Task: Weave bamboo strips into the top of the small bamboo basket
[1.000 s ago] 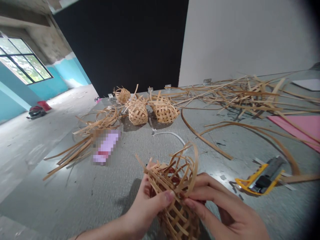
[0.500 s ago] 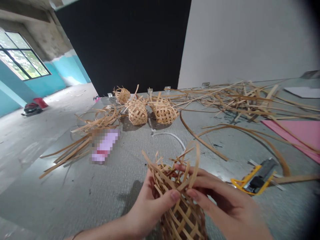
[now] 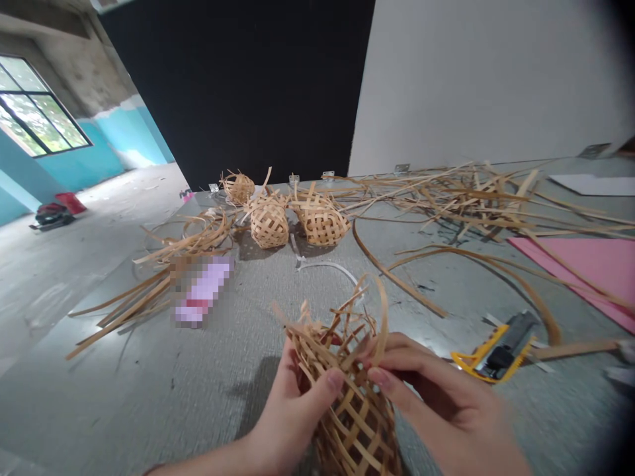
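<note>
Working: open top of a half-woven bamboo basket [image 3: 354,423], strip ends splayed, lower body tight lattice.
Left hand [image 3: 292,410]: narrow grip on the basket's near side, thumb pressed on the strips.
Right hand [image 3: 436,390]: narrow grip on the far side, fingertips [image 3: 380,377] pinching strips below the curved rim strip.
Basket location: lower centre of frame, between both hands, bottom cut off by the frame edge.
Step, my read: shaping and closing the top weave.
Next, my read: loose ends need bending inward and tucking under the weave.
Upper centre: three woven bamboo baskets [image 3: 268,223] on a grey table [image 3: 149,396].
Right: loose bamboo strips [image 3: 461,198], pink sheet [image 3: 580,271], yellow utility knife [image 3: 496,350].
Left of centre: pixelated pack [image 3: 203,291].
</note>
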A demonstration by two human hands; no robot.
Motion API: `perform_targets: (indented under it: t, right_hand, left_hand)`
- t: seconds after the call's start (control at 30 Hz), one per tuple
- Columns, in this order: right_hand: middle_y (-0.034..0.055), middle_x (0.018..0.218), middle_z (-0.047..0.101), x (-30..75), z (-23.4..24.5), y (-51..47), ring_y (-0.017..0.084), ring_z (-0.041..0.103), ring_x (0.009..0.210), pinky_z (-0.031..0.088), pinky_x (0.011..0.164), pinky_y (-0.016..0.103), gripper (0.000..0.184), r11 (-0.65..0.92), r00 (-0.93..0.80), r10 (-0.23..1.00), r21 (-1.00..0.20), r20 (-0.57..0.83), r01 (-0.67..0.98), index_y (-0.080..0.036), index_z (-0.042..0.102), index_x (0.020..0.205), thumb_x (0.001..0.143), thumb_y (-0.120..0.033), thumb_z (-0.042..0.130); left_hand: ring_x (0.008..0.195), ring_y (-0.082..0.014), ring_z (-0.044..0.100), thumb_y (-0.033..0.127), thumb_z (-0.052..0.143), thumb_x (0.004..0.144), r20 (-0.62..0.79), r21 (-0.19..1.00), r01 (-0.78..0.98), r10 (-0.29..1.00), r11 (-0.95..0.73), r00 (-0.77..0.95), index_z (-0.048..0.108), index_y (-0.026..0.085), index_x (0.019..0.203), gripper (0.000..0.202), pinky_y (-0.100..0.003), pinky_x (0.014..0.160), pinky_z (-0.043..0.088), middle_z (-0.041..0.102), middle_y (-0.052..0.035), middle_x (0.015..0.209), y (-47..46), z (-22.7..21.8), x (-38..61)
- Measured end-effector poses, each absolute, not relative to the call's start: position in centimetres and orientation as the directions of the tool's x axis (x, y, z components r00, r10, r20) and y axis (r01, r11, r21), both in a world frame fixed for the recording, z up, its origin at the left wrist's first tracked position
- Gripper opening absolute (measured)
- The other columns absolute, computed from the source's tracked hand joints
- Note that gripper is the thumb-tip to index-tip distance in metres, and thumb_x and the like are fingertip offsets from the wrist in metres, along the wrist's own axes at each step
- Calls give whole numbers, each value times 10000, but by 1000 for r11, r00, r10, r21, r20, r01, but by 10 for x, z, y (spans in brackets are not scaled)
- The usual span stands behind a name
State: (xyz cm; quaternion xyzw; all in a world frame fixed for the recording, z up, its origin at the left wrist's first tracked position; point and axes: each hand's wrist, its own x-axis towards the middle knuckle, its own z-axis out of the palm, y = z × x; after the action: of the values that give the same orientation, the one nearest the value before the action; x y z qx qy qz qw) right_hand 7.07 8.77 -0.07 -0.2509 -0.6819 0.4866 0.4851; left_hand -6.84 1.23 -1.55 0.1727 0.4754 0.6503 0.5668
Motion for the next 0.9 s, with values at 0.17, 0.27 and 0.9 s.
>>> perform_targets:
  t: [0.17, 0.27, 0.9]
  right_hand:
    - [-1, 800, 711, 65, -1, 88, 137, 703, 764, 581, 708, 170, 95, 205, -468, 846, -966, 257, -160, -294, 769, 736, 817, -264, 728]
    - [19, 818, 692, 64, 0, 87, 156, 691, 776, 580, 708, 200, 101, 133, -504, 844, -982, 182, -132, -291, 788, 714, 800, -311, 739]
    - [-18, 676, 610, 66, 8, 87, 122, 634, 651, 535, 583, 157, 178, 288, -487, 824, -954, 291, -83, -282, 725, 603, 767, -223, 689]
  left_hand:
    - [1042, -223, 703, 455, 901, 607, -291, 828, -553, 913, 91, -285, 495, 232, 1083, 664, -388, 972, 497, 757, -94, 1124, 13, -15, -69]
    - [1010, -209, 709, 471, 886, 628, -299, 830, -547, 913, 106, -277, 494, 228, 1075, 643, -383, 955, 502, 763, -85, 1093, 13, -14, -68]
    - [918, -201, 731, 377, 934, 564, -206, 855, -517, 941, 40, -269, 470, 251, 1104, 724, -352, 877, 556, 760, -50, 1008, 11, -19, -67]
